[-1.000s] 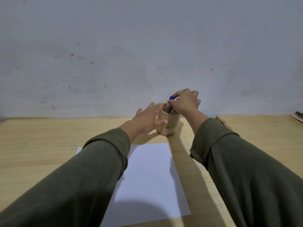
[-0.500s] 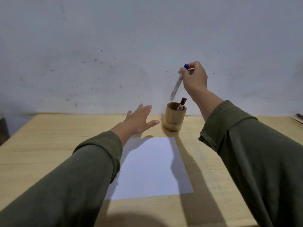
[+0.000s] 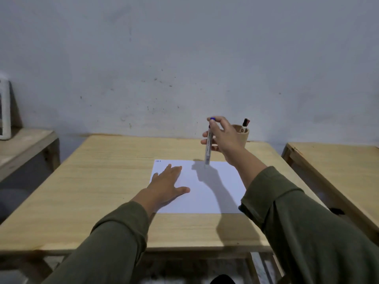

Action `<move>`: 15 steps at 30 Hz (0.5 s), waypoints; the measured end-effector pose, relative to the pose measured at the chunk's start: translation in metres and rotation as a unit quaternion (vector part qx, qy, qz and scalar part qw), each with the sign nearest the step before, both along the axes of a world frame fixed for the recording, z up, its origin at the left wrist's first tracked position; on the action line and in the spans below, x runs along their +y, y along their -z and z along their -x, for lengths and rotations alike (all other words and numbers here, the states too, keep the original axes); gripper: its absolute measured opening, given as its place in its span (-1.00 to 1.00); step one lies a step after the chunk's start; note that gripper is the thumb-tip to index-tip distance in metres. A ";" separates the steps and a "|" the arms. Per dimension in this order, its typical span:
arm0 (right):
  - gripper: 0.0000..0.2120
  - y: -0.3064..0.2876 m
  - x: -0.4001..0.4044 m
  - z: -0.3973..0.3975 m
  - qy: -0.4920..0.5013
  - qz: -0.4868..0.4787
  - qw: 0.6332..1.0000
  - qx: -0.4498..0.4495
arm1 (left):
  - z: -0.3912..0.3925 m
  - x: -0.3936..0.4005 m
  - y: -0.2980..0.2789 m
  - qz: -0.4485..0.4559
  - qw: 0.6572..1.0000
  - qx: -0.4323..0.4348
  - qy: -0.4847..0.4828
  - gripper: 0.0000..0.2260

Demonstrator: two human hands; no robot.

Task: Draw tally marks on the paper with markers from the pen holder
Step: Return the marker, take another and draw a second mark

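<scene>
A white sheet of paper [image 3: 213, 189] lies on the wooden table [image 3: 106, 181], with small dark marks at its far left corner. My left hand [image 3: 167, 184] rests flat on the paper's left side, fingers apart. Above the paper's far edge my right hand [image 3: 224, 136] holds a blue-capped marker [image 3: 208, 147] almost upright, cap end up. Behind that hand, near the wall, stands a round wooden pen holder [image 3: 244, 135], partly hidden, with another marker [image 3: 245, 124] sticking out of it.
A second wooden table [image 3: 336, 165] stands to the right across a narrow gap. A lower wooden surface [image 3: 22, 144] at the left carries a white object [image 3: 5, 111]. A grey wall rises right behind the table.
My right hand lifted the blue-capped marker out of the holder and brought it down and left over the paper. My left hand drew back from the holder onto the paper. The view pulled back.
</scene>
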State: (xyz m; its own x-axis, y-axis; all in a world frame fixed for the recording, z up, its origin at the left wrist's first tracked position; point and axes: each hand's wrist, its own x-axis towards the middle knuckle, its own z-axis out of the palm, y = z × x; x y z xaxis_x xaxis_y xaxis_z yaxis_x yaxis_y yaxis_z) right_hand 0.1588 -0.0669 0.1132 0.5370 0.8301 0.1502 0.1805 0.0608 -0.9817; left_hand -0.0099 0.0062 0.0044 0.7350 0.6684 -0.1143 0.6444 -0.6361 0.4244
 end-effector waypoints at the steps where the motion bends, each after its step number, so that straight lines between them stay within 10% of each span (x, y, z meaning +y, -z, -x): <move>1: -0.86 0.006 0.000 0.005 -0.009 0.007 1.000 0.000 | 0.003 -0.001 -0.002 0.011 0.999 -0.038 -0.015 -0.34; 7: -0.80 0.029 -0.004 0.020 -0.083 0.057 0.995 0.012 | 0.008 0.005 -0.040 0.076 0.927 -0.353 -0.099 -0.68; 15: -0.77 0.030 0.002 0.027 -0.149 0.105 0.983 -0.030 | 0.018 0.013 -0.067 0.116 0.918 -0.378 -0.035 -0.80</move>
State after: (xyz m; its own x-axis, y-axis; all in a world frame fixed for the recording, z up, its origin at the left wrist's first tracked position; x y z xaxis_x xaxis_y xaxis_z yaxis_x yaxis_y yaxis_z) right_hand 0.1316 -0.0652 0.0836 0.2610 0.9652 -0.0178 0.2439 -0.0838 -0.9662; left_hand -0.0276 0.0195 0.0714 0.6190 0.7389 0.2662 0.1449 -0.4406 0.8859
